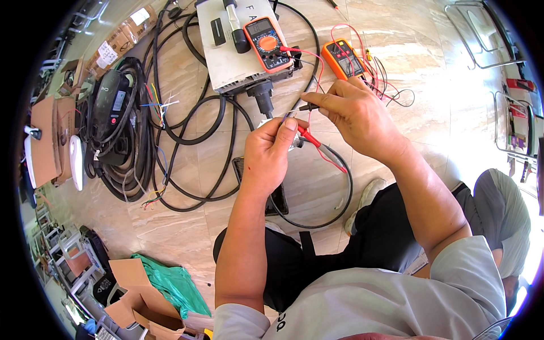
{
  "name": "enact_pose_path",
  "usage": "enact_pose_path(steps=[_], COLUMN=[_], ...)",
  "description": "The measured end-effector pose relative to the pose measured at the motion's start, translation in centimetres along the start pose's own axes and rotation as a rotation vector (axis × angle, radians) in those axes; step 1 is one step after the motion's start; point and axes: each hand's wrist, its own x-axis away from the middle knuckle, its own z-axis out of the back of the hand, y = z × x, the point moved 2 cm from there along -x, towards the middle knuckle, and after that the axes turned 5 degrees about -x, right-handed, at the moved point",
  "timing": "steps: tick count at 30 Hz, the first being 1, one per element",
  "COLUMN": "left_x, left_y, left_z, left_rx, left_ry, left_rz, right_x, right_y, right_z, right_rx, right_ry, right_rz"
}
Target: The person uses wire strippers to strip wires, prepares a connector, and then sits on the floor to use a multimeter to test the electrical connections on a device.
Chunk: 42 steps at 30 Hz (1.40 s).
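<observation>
My left hand point(268, 152) is closed, its thumb pressed against the fingers. A red test probe point(309, 136) runs into its fingertips, and the ends of a few thin wires stick up there. My right hand point(362, 116) pinches a black test probe point(309, 106), its thin tip pointing at those wires. An orange-and-black multimeter point(267, 44) lies on a grey metal box point(226, 68) in front of my hands. Beyond my right hand is a second orange meter point(343, 59) with red and black leads. What the left fingers hide I cannot make out.
Black cable point(199, 136) loops across the tiled floor, with a coiled charger unit point(111, 105) at the left. Open cardboard boxes point(146, 303) and a green plastic bag point(173, 283) lie at lower left. Another person's leg point(498, 209) shows at the right, near metal-framed chairs point(481, 34).
</observation>
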Motion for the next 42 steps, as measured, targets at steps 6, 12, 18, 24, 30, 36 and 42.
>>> enact_pose_path(steps=[6, 12, 18, 24, 30, 36, 42], left_x=[0.01, 0.06, 0.09, 0.16, 0.19, 0.17, 0.17], left_y=[-0.02, -0.17, 0.08, 0.06, -0.06, -0.10, -0.09], left_z=[0.13, 0.00, -0.16, -0.17, -0.02, -0.08, -0.05], left_rx=[0.010, 0.005, -0.012, -0.005, -0.003, -0.007, -0.004], left_ry=[-0.009, -0.005, 0.007, 0.009, 0.018, 0.021, 0.020], left_rz=[0.029, -0.015, -0.006, -0.006, -0.005, -0.010, -0.003], right_x=[0.12, 0.09, 0.06, 0.06, 0.07, 0.13, 0.05], right_y=[0.15, -0.11, -0.11, -0.08, -0.31, -0.25, -0.39], right_z=[-0.21, -0.08, -0.06, -0.08, 0.04, -0.04, 0.09], right_rx=[-0.024, -0.054, -0.021, -0.010, -0.012, -0.047, -0.035], right_ry=[0.000, 0.035, 0.016, 0.027, 0.026, 0.030, 0.032], right_rz=[0.010, 0.044, 0.014, 0.034, 0.017, 0.050, 0.046])
